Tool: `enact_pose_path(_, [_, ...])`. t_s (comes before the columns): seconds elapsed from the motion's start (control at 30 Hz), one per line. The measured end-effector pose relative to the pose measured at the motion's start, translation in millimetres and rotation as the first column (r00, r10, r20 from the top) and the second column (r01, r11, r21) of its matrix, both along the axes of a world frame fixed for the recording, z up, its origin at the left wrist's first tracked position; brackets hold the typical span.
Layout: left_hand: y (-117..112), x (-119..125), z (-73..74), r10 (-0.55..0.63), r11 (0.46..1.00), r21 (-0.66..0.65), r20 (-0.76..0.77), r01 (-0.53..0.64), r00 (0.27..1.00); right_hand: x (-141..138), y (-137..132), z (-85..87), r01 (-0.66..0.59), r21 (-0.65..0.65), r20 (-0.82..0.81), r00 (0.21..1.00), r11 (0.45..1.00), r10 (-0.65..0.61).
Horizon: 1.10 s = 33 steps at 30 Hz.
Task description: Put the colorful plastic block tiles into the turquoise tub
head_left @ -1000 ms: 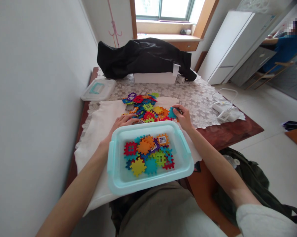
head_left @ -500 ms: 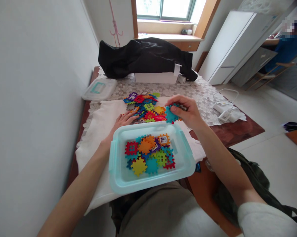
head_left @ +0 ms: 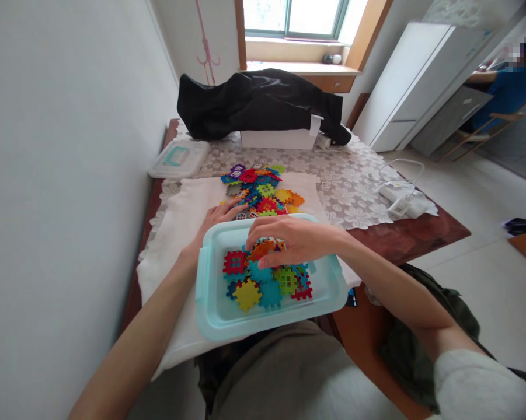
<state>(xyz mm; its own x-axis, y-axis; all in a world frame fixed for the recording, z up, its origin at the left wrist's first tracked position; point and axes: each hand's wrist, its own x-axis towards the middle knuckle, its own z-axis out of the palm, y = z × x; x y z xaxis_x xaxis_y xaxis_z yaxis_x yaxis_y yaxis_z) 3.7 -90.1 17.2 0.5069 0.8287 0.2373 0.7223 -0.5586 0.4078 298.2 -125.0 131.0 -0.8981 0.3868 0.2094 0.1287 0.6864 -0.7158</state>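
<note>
A pale teal plastic bin (head_left: 227,326) stands at the table's near edge with colourful notched square building tiles inside. My right hand (head_left: 295,239) hangs over the bin, thumb and fingers apart. A blue tile (head_left: 257,272) lies on the tiles just under its thumb; an orange tile (head_left: 263,251) shows between thumb and fingers. Behind the bin's far rim, my left hand (head_left: 219,219) rests with fingers stretched at the left edge of a heap of mixed tiles (head_left: 263,186), nearest a white window-shaped piece (head_left: 241,216). It holds nothing that I can see.
The bin's clear lid (head_left: 179,160) lies at the back left. A black cover (head_left: 263,105) drapes over a white box (head_left: 278,139) at the back. White cloth (head_left: 170,256) lies under the heap. A white cabled device (head_left: 403,198) sits right; a person in blue (head_left: 503,93) is far right.
My right hand has moved left from beside the heap to over the bin. The blue tile it held now lies on the bin's tiles. My left hand stays nearly still.
</note>
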Motion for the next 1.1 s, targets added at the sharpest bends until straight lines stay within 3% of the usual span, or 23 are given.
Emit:
enact_pose_path(0.13, [-1,-1,-0.3,-0.006,1.0,0.003,0.019,0.006,1.0,6,-1,-1.5,-0.053,-0.021,-0.071,0.996,0.998,0.052])
enact_pose_path(0.27, [0,-2,-2.1,-0.048,0.999,0.013,-0.024,0.049,0.999,19,-6,7.5,-0.091,-0.047,-0.141,0.987,0.995,0.084])
enact_pose_path(0.33, [4,-3,-6.7,-0.055,0.998,0.012,-0.051,0.056,0.997,30,-7,13.3,-0.051,-0.058,-0.19,0.981,0.997,0.039])
enact_pose_path(0.4, [10,-5,-12.9,-0.041,0.999,0.013,-0.047,0.041,0.998,44,-3,13.3,0.074,-0.083,-0.244,0.965,0.994,-0.093])
enact_pose_path(0.47, [15,-6,-18.6,-0.031,0.999,0.018,-0.037,0.032,0.999,60,8,2.1,0.271,-0.124,-0.278,0.914,0.955,-0.296])
enact_pose_path(0.53, [19,-7,-22.4,-0.032,0.999,0.029,-0.042,0.033,0.999,76,24,-20.9,0.457,-0.152,-0.266,0.835,0.876,-0.481])
enact_pose_path(0.63, [20,-9,-23.9,-0.022,0.999,0.031,-0.044,0.023,0.999,95,48,-66.3,0.598,-0.086,-0.147,0.783,0.797,-0.604])
enact_pose_path(0.73, [20,-9,-20.9,-0.016,0.999,0.029,-0.01,0.016,1.0,106,58,-103.5,0.577,-0.023,0.042,0.816,0.816,-0.576])
enact_pose_path(0.8, [20,-9,-17.2,-0.017,1.0,0.024,0.017,0.016,1.0,107,56,-117.7,0.534,0.027,0.141,0.835,0.845,-0.532])
enact_pose_path(0.93, [20,-4,-10.5,0.015,1.0,0.018,0.072,-0.017,0.997,99,48,-128.1,0.516,0.151,0.177,0.825,0.843,-0.536])
enact_pose_path(1.1, [18,1,-9.5,0.171,0.984,0.015,0.139,-0.175,0.975,81,47,-129.9,0.532,0.168,0.135,0.822,0.83,-0.554])
